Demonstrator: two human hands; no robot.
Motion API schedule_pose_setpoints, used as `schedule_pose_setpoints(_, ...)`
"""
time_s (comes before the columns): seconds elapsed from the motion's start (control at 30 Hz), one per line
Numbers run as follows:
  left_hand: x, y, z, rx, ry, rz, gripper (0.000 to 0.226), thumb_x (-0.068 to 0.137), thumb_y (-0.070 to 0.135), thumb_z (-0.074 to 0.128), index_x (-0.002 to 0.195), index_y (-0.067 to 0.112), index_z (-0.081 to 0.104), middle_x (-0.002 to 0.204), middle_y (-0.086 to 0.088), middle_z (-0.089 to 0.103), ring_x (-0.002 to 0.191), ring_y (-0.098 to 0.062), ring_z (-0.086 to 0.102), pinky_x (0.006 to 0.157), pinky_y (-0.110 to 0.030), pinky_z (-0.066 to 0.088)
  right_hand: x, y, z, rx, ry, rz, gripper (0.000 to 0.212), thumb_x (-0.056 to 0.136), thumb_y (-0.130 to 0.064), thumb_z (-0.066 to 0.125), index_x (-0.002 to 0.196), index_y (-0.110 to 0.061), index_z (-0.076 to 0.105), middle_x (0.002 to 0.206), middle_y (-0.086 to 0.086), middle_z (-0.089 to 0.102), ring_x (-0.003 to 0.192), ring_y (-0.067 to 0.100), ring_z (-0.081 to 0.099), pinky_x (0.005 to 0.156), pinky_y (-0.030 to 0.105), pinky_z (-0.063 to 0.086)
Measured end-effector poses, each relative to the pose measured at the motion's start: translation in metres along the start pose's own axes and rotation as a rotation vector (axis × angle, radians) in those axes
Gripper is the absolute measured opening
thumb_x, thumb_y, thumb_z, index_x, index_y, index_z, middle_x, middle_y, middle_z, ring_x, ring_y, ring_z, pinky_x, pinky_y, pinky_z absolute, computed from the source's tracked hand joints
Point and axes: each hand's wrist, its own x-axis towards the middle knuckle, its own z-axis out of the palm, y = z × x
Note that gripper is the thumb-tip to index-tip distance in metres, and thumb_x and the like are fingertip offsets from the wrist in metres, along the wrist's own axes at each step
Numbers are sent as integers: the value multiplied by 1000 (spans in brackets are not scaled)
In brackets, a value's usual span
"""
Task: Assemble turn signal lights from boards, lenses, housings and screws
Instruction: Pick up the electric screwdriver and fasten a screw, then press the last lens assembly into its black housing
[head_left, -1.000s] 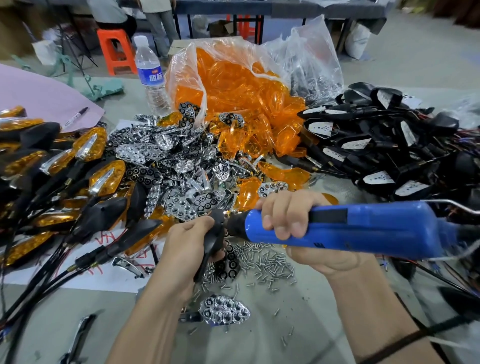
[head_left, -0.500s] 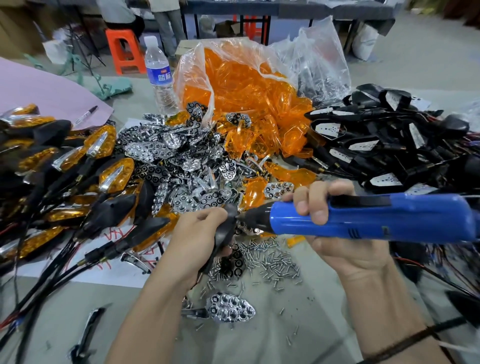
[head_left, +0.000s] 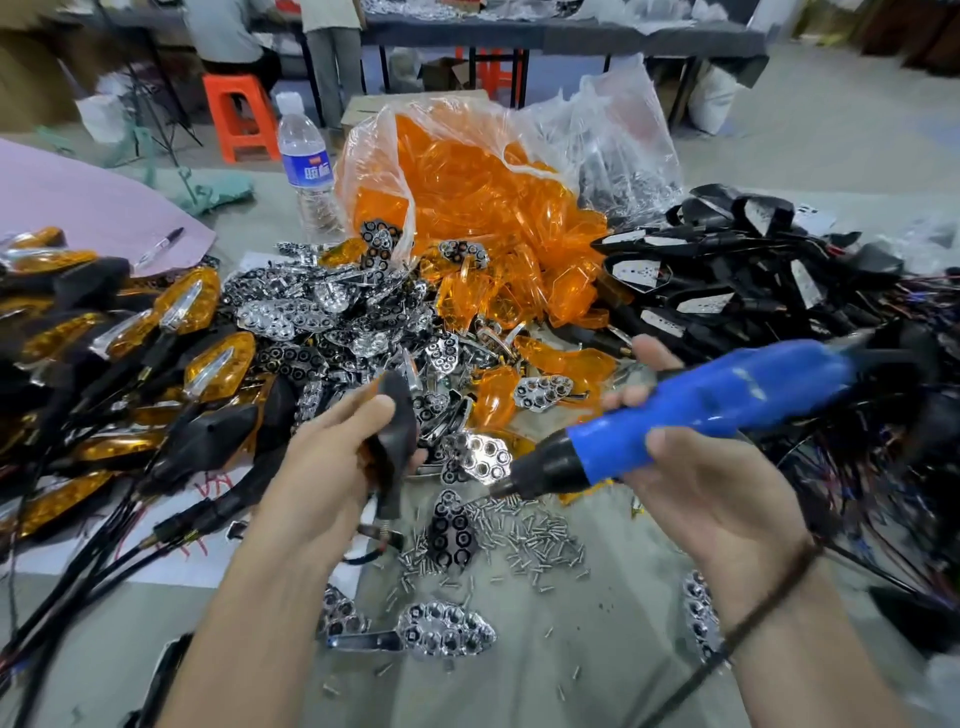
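Two hands apart, both full: your left hand (head_left: 332, 467) grips a black housing (head_left: 397, 415), and your right hand (head_left: 717, 499) wraps the blue screwdriver (head_left: 701, 410). The bit slants toward 8 o'clock at the loose screws (head_left: 524, 540); contact unclear. The housing sits at 9 o'clock of the bit, not touching. Chrome reflectors (head_left: 311, 317) crowd 12 o'clock, with the bag of orange lenses (head_left: 467, 192) behind. Bare housings pile (head_left: 753, 291) at 2 o'clock, finished lights (head_left: 130, 338) at 9, water bottle (head_left: 306, 161) at 11.

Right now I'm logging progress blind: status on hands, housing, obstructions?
Left hand grips black housing. Right hand grips blue screwdriver, tip off the housing, near screw pile. Chrome reflector lies between them.
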Motion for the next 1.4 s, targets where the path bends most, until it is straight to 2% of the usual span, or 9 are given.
schedule_pose_setpoints(0.1,-5,2,12,81,-83,94,38,66,16,78,103,22,81,88,-1,77,83,-22,73,81,-37,56,5,12,6,-139,303,116,48,70,-4,76,117,-5,65,82,14,71,76,29,73,65,41,63)
schedule_pose_setpoints(0.17,-14,2,13,194,-80,193,48,59,19,84,105,30,81,92,2,78,87,-17,72,83,-32,55,7,19,11,-510,515,122,22,81,-20,81,95,-11,66,75,9,71,69,26,71,58,37,60)
schedule_pose_setpoints(0.33,-32,-2,29,448,-113,441,62,53,20,95,104,50,77,99,12,80,86,-5,76,71,-17,58,3,27,6,-1387,535,44,54,71,-82,52,84,-30,63,74,-10,68,66,8,64,57,32,43)
schedule_pose_setpoints(0.83,-36,-1,45,412,-253,471,55,65,15,85,101,56,76,97,11,80,80,-3,73,70,-17,57,2,51,-13,-1749,609,151,47,84,-78,53,96,-32,48,77,-6,61,74,23,61,68,40,50)
schedule_pose_setpoints(1.13,-31,0,38,336,-333,362,46,73,18,81,118,26,77,105,1,80,94,-9,72,81,-19,55,-2,30,23,-2229,554,272,48,93,-71,48,110,-28,56,76,-5,45,74,24,48,65,35,33)
schedule_pose_setpoints(1.2,-30,1,35,320,-340,356,55,73,16,82,127,20,72,108,-1,80,97,-11,74,81,-18,56,-8,23,41,-2128,486,59,34,93,-62,55,111,-33,59,78,-12,55,75,20,52,65,34,37)
schedule_pose_setpoints(1.27,-29,4,32,314,-361,373,61,72,16,86,130,20,70,110,-3,79,99,-13,75,80,-18,57,-13,23,58,-1569,308,-129,29,85,-55,68,109,-37,67,82,-16,72,79,11,66,70,31,51)
schedule_pose_setpoints(1.33,-32,6,35,353,-389,419,58,69,21,88,125,29,73,107,-6,79,93,-21,75,78,-27,61,-16,28,74,-917,83,-54,27,83,-42,72,110,-37,73,94,-13,79,90,11,74,75,26,60)
schedule_pose_setpoints(1.4,-35,4,40,405,-407,460,54,70,29,87,122,38,74,105,-9,79,93,-36,75,81,-43,64,-16,36,74,-758,-20,-61,29,86,-28,71,114,-34,74,104,-7,79,98,17,75,75,33,63)
